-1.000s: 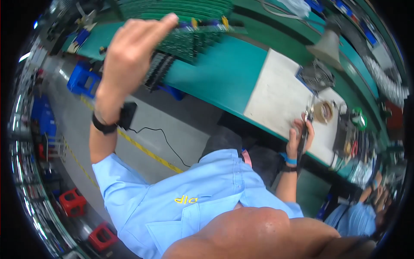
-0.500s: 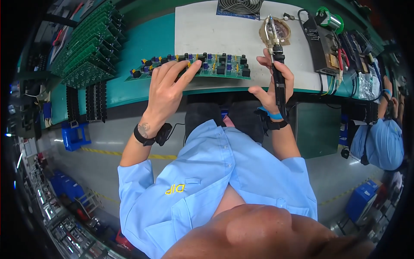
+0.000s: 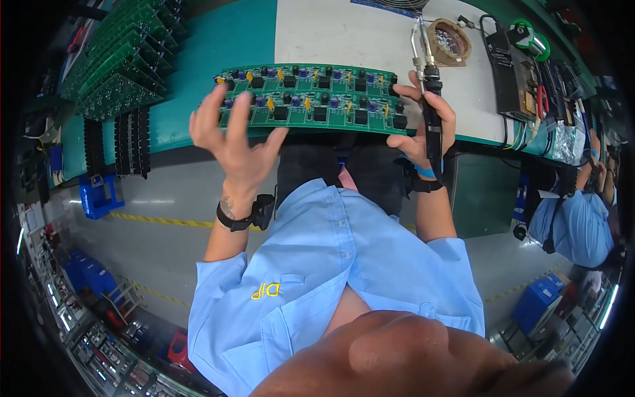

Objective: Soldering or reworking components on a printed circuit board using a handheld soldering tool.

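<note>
A long green circuit board [image 3: 301, 119] lies across the bench's front edge, component side up, with rows of black, purple and yellow parts. Over its left end my left hand [image 3: 235, 135] is open, fingers spread and thumb apart; whether the fingertips touch the board I cannot tell. At the board's right end my right hand [image 3: 423, 126] is closed around a black soldering iron [image 3: 431, 109], its metal tip and thin side tube pointing away from me. The right thumb and fingertips are close to the board's right edge.
Stacked green boards [image 3: 126, 73] stand at the far left, above black slotted racks [image 3: 132, 145]. Beyond the iron are a round dish [image 3: 466, 43] and a fan [image 3: 397, 5]. A black box [image 3: 501, 59] and a solder spool [image 3: 529, 40] sit right. Another person [image 3: 575, 225] works far right.
The board has tipped so more of its component face shows. My left hand has moved left and spread its fingers. My right hand still holds the iron, now beside the board's right end.
</note>
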Action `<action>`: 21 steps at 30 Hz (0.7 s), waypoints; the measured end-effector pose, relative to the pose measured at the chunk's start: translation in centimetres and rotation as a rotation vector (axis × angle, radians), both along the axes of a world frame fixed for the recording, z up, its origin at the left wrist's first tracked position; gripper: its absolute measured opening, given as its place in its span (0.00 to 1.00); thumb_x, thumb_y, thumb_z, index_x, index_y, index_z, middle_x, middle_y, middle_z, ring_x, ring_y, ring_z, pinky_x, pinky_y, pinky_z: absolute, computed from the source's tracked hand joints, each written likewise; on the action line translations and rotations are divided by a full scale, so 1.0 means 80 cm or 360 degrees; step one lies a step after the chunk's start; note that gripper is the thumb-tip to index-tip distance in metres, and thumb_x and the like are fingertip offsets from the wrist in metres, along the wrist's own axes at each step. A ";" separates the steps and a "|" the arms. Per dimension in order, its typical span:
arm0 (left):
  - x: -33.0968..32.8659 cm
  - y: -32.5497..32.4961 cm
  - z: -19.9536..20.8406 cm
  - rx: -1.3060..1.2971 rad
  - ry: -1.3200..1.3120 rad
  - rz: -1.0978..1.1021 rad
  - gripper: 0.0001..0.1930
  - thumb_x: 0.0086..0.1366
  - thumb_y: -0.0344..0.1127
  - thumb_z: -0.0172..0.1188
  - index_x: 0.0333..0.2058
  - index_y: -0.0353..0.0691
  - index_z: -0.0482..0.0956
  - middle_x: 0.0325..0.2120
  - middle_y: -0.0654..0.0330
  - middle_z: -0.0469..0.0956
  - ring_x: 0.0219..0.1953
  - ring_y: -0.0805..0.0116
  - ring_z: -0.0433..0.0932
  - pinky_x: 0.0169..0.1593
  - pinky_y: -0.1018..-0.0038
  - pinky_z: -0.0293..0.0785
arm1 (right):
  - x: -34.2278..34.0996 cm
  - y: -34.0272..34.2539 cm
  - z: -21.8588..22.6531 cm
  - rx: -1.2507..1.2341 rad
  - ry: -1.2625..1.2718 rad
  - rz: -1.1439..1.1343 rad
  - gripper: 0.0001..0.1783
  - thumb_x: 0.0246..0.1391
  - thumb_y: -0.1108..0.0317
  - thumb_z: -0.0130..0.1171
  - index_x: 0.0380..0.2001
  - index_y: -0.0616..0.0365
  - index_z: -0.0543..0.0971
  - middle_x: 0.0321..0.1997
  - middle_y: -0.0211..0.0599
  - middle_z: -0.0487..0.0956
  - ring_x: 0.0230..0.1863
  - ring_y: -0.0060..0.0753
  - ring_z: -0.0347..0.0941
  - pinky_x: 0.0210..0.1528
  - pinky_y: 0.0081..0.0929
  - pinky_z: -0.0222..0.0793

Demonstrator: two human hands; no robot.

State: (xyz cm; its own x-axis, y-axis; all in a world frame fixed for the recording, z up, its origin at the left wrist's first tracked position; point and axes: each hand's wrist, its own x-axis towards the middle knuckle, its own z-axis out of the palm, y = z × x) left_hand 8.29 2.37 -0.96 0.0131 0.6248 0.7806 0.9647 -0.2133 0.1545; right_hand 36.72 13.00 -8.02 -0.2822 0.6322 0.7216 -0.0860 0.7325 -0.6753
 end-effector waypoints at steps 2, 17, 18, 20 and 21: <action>-0.021 -0.004 -0.024 0.0122 -0.0092 -0.0009 0.43 0.48 0.37 0.78 0.62 0.39 0.66 0.60 0.49 0.68 0.59 0.53 0.70 0.65 0.55 0.59 | 0.000 -0.001 -0.002 0.0053 0.0006 -0.0054 0.52 0.40 0.47 0.78 0.63 0.58 0.62 0.62 0.64 0.71 0.62 0.57 0.73 0.64 0.57 0.67; -0.087 0.015 -0.077 0.0048 -0.1150 -0.0470 0.53 0.47 0.26 0.78 0.66 0.38 0.50 0.54 0.43 0.74 0.55 0.51 0.78 0.59 0.61 0.75 | -0.011 -0.010 0.005 -0.0025 0.0010 -0.0166 0.51 0.44 0.42 0.74 0.63 0.55 0.61 0.62 0.69 0.69 0.57 0.58 0.76 0.62 0.54 0.71; -0.088 0.015 -0.079 0.0059 -0.1120 -0.0467 0.52 0.47 0.26 0.78 0.66 0.38 0.51 0.54 0.43 0.74 0.54 0.51 0.78 0.58 0.61 0.75 | -0.010 -0.010 0.004 -0.0008 -0.0003 -0.0180 0.50 0.45 0.42 0.73 0.63 0.55 0.61 0.62 0.70 0.69 0.57 0.58 0.76 0.61 0.54 0.71; -0.091 0.014 -0.083 0.0082 -0.1057 -0.0458 0.50 0.47 0.25 0.78 0.65 0.38 0.53 0.54 0.43 0.74 0.54 0.51 0.78 0.57 0.61 0.76 | -0.009 -0.011 0.003 -0.0017 -0.0007 -0.0199 0.50 0.46 0.42 0.73 0.64 0.55 0.61 0.62 0.70 0.69 0.57 0.58 0.77 0.61 0.54 0.71; -0.092 0.014 -0.085 0.0081 -0.1055 -0.0445 0.50 0.47 0.25 0.78 0.65 0.38 0.53 0.54 0.43 0.74 0.54 0.51 0.78 0.57 0.61 0.76 | -0.008 -0.011 0.001 -0.0020 -0.0009 -0.0228 0.49 0.47 0.43 0.72 0.64 0.54 0.61 0.62 0.70 0.69 0.56 0.58 0.77 0.61 0.54 0.71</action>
State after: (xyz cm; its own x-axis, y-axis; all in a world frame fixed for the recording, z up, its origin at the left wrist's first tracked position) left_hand 0.91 3.48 -7.75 -0.3197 0.6299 0.7079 0.5795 -0.4610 0.6720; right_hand 36.05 12.10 -7.90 -0.1926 0.6751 0.7121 0.0225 0.7286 -0.6846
